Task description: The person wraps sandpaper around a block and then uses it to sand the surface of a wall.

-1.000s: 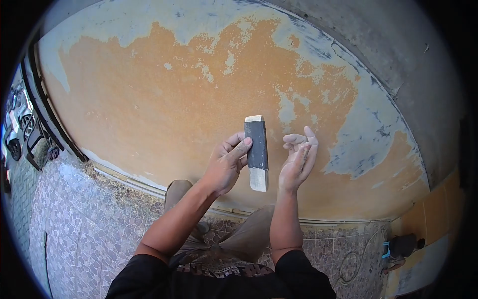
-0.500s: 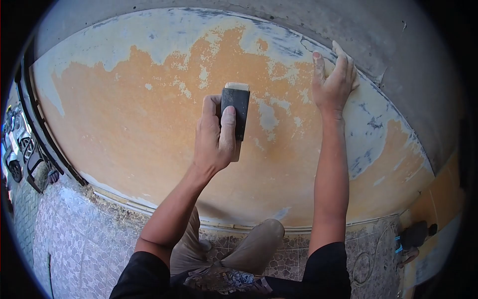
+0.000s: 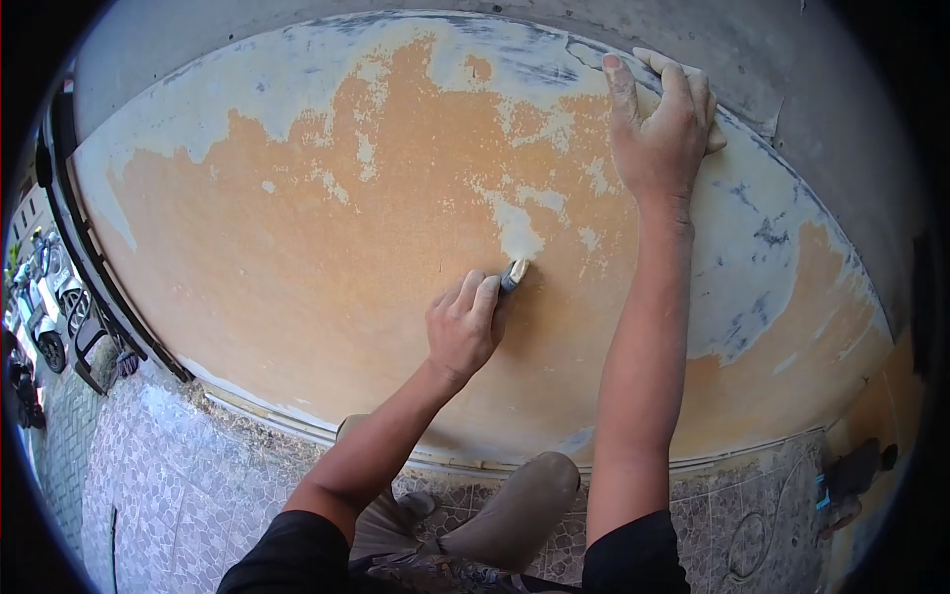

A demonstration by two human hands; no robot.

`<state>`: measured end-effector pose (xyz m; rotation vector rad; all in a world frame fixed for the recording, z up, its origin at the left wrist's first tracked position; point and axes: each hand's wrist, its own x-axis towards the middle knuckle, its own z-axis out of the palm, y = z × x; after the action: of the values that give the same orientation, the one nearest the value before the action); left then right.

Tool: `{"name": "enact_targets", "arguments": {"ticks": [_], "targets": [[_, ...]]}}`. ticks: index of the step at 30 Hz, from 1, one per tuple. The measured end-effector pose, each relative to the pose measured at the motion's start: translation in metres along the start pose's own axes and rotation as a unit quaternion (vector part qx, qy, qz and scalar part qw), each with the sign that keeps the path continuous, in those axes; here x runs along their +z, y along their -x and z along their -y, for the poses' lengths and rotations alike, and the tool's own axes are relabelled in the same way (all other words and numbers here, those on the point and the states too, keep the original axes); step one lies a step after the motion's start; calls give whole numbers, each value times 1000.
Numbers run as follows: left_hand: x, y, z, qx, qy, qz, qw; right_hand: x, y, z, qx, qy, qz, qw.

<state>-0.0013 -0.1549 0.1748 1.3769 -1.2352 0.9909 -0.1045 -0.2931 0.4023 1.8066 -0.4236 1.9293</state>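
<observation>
My left hand (image 3: 465, 322) is closed around a sanding block (image 3: 512, 277), a dark block with a pale end. The block is tipped on edge against the orange and white wall (image 3: 327, 277), just below a bare whitish patch; my fingers hide most of it. Higher up on the right, my dusty right hand (image 3: 668, 129) rests at the wall's upper edge. Its thumb stands apart from the bent fingers, and nothing shows in it.
Patterned stone tiles (image 3: 228, 485) run along the wall's foot, beneath my bent knee (image 3: 539, 495). A hose (image 3: 752, 544) lies coiled at lower right, near another person (image 3: 856, 475). A dark metal frame (image 3: 94, 238) and parked motorbikes (image 3: 49, 307) stand at left.
My left hand has turned and moved down and right, bringing the sanding block from face-on view to edge-on at the wall. My right hand stays by the upper edge; the view has shifted slightly.
</observation>
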Motion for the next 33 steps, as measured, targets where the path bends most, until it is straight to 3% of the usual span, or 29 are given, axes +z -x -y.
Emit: {"name": "enact_targets", "arguments": {"ticks": [2,5,8,13,17,20,22,25,29,33], "targets": [[6,-11,3,-20,14,-25,999,1,-1,-1,-13,-3,-3,1000],[-6,-104,-20,-97,39,-108,989,2,-1,-3,-14,-4,0,1000],[-4,-125,-21,-34,20,-116,992,-4,-2,3,23,-11,29,999],[6,-11,-1,-14,-13,2,1000,3,1,2,4,4,-4,1000],[0,-20,-2,-6,17,-6,1000,4,0,0,-10,0,-7,1000],[-7,-82,-14,-22,22,-35,999,-4,-2,2,0,-10,23,1000],[-4,-109,-17,-98,51,-90,990,-4,-2,0,0,-16,28,999],[7,-80,-22,-102,45,-99,989,-3,-3,0,-2,-19,30,999],[17,27,-5,-58,32,22,998,1,2,7,-3,23,7,1000],[-4,-40,-6,-42,43,-2,998,4,5,7,5,23,3,1000]]}}
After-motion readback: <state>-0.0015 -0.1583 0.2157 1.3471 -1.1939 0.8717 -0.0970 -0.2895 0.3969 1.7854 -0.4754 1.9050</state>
